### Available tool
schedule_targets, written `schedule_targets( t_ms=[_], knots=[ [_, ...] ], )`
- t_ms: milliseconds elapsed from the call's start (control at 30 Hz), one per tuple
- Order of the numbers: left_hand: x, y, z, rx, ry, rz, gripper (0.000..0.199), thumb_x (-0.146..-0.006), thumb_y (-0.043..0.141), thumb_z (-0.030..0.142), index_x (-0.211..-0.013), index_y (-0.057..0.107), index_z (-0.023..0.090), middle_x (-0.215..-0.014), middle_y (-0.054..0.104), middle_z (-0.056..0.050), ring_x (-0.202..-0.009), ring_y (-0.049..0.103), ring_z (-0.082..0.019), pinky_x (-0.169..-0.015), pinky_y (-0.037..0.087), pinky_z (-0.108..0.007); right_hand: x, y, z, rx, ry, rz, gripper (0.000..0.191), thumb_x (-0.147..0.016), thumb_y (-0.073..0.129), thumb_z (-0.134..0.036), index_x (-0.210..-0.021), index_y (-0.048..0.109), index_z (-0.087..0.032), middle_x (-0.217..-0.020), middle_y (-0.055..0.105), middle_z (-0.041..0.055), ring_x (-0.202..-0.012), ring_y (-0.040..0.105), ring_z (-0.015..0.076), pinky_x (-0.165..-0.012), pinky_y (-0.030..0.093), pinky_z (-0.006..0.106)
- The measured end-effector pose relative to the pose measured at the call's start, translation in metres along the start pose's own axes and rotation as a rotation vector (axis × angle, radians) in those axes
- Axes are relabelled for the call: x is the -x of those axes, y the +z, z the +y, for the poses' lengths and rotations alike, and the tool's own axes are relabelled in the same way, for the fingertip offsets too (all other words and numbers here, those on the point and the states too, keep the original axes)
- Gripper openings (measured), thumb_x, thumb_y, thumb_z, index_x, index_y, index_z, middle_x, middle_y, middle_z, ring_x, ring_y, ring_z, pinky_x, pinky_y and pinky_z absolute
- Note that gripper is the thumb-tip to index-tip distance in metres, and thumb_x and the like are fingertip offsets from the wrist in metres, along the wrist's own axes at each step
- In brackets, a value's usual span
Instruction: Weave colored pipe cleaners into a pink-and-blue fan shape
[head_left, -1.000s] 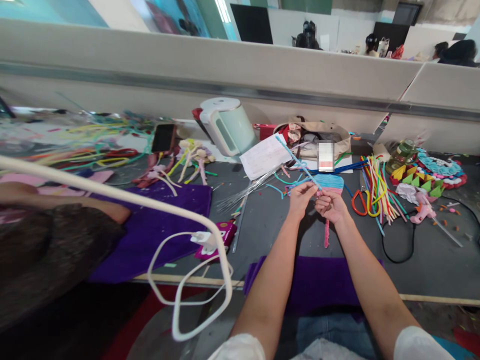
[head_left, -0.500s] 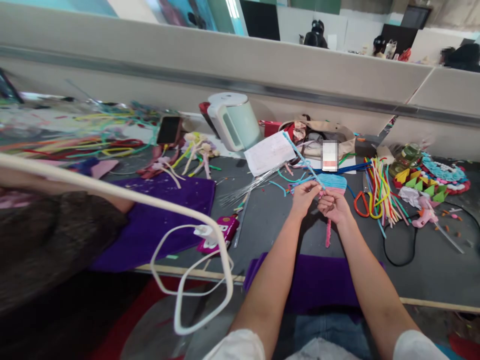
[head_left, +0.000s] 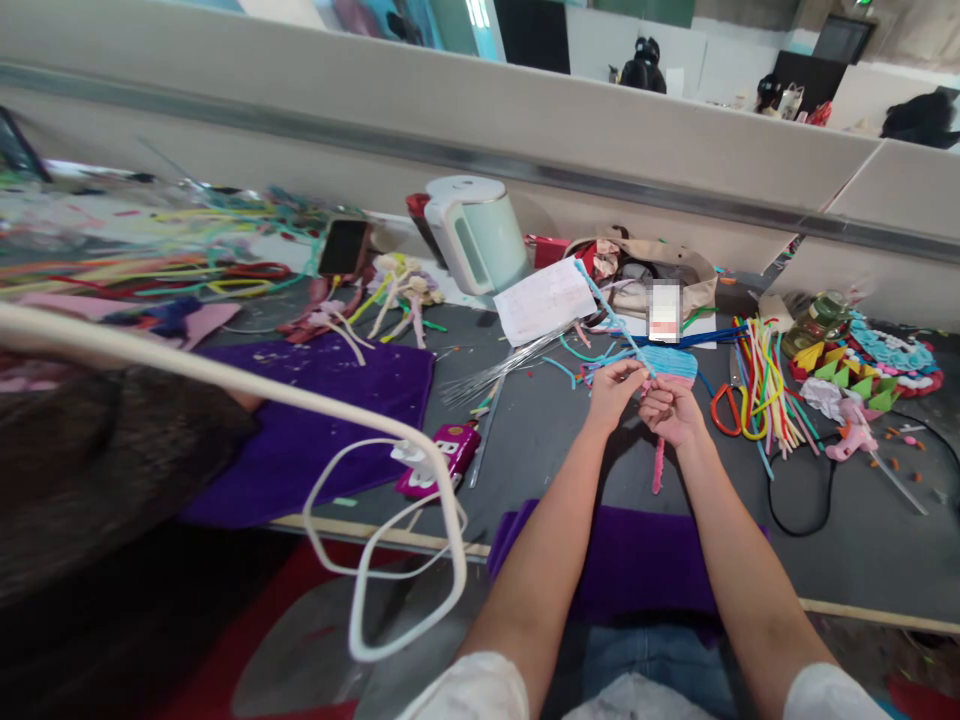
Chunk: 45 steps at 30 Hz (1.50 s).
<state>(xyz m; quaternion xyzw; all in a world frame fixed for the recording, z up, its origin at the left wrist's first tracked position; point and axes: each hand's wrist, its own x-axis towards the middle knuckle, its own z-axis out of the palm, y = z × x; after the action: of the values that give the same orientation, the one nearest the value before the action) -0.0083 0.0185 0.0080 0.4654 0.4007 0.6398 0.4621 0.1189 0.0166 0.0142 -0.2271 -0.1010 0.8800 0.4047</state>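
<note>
My left hand (head_left: pixel 613 398) pinches a fuzzy light-blue pipe cleaner (head_left: pixel 611 315), which slants away up and to the left past a white sheet of paper (head_left: pixel 546 300). Close beside it, my right hand (head_left: pixel 675 412) has its fingers curled at the near end of the same strand. A pink pipe cleaner (head_left: pixel 658 468) hangs below the right hand; whether it is joined to the blue one is hidden by the fingers. Just behind the hands lies a flat blue-and-pink piece (head_left: pixel 670 362) made of side-by-side fuzzy strips.
Scissors with orange handles (head_left: pixel 725 408) lie beside a bundle of coloured pipe cleaners (head_left: pixel 776 390). A pink glue gun (head_left: pixel 853 432) and glass jar (head_left: pixel 819 318) are right. An electric kettle (head_left: pixel 491 235), purple cloth (head_left: pixel 360 420) and white looped cable (head_left: pixel 457 560) are left, near another person's sleeve (head_left: pixel 112 470).
The view has shifted slightly. Both hands stay together at the blue pipe cleaner, with almost no change in their grip. The neighbouring person's arm has moved a little.
</note>
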Motion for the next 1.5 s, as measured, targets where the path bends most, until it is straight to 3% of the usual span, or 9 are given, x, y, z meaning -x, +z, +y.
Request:
schedule_targets(
  t_ms=[800, 900, 1033, 1133, 1333, 1433, 1500],
  knots=[
    [0.0, 0.0, 0.001, 0.002, 0.013, -0.025, 0.018, -0.07, 0.073, 0.032, -0.065, 0.066, 0.016, -0.064, 0.061, 0.0, -0.06, 0.052, -0.012, -0.061, 0.043, -0.026, -0.002, 0.001, 0.001, 0.056, -0.039, 0.01, 0.026, -0.084, 0.048, -0.009, -0.062, 0.037, -0.021, -0.044, 0.026, -0.0106, -0.039, 0.024, 0.0056, -0.043, 0.03, 0.017],
    [0.001, 0.002, 0.0, 0.056, -0.025, -0.016, 0.02, -0.07, 0.073, 0.035, -0.067, 0.065, 0.016, -0.066, 0.062, 0.0, -0.06, 0.053, -0.011, -0.061, 0.044, -0.025, -0.005, 0.003, 0.005, 0.21, -0.219, 0.107, 0.028, -0.081, 0.054, -0.012, -0.059, 0.039, -0.02, -0.042, 0.028, -0.0105, -0.039, 0.025, 0.0051, -0.042, 0.028, 0.018],
    [0.001, 0.005, -0.001, 0.083, -0.067, -0.008, 0.029, -0.07, 0.075, 0.043, -0.07, 0.065, 0.016, -0.064, 0.06, 0.0, -0.056, 0.053, -0.01, -0.058, 0.043, -0.024, -0.004, 0.003, 0.012, 0.606, -0.713, 0.334, 0.018, -0.075, 0.068, -0.018, -0.064, 0.054, -0.02, -0.053, 0.051, -0.0063, -0.05, 0.042, 0.0072, -0.049, 0.035, 0.019],
    [0.0, 0.004, -0.004, 0.07, -0.067, 0.02, 0.036, -0.067, 0.079, 0.046, -0.063, 0.06, 0.015, -0.056, 0.054, 0.002, -0.052, 0.048, -0.009, -0.054, 0.04, -0.023, 0.002, 0.002, 0.015, 0.891, -0.846, 0.407, 0.009, -0.074, 0.072, -0.026, -0.072, 0.063, -0.024, -0.067, 0.061, -0.0026, -0.065, 0.052, 0.012, -0.059, 0.042, 0.022],
    [-0.004, 0.0, -0.008, 0.125, -0.122, 0.05, 0.038, -0.063, 0.081, 0.045, -0.059, 0.058, 0.015, -0.054, 0.054, 0.003, -0.051, 0.048, -0.008, -0.055, 0.04, -0.023, 0.005, 0.001, 0.013, 1.154, -0.907, 0.434, 0.017, -0.073, 0.07, -0.039, -0.079, 0.067, -0.023, -0.074, 0.068, 0.0014, -0.073, 0.06, 0.0171, -0.069, 0.046, 0.027],
    [-0.004, -0.002, -0.009, 0.128, -0.103, 0.039, 0.037, -0.062, 0.082, 0.045, -0.06, 0.06, 0.015, -0.055, 0.055, 0.003, -0.053, 0.048, -0.009, -0.056, 0.04, -0.023, 0.0, 0.0, 0.008, 0.997, -0.833, 0.336, 0.022, -0.07, 0.071, -0.04, -0.071, 0.065, -0.019, -0.063, 0.064, -0.0007, -0.061, 0.057, 0.0135, -0.063, 0.046, 0.027],
    [-0.004, -0.003, -0.009, 0.104, -0.062, 0.03, 0.035, -0.063, 0.082, 0.043, -0.061, 0.061, 0.015, -0.058, 0.057, 0.002, -0.056, 0.049, -0.009, -0.058, 0.041, -0.023, -0.002, -0.002, 0.005, 0.782, -0.654, 0.257, 0.021, -0.066, 0.074, -0.035, -0.067, 0.062, -0.018, -0.056, 0.06, -0.0024, -0.052, 0.052, 0.0102, -0.055, 0.044, 0.024]
  ],
)
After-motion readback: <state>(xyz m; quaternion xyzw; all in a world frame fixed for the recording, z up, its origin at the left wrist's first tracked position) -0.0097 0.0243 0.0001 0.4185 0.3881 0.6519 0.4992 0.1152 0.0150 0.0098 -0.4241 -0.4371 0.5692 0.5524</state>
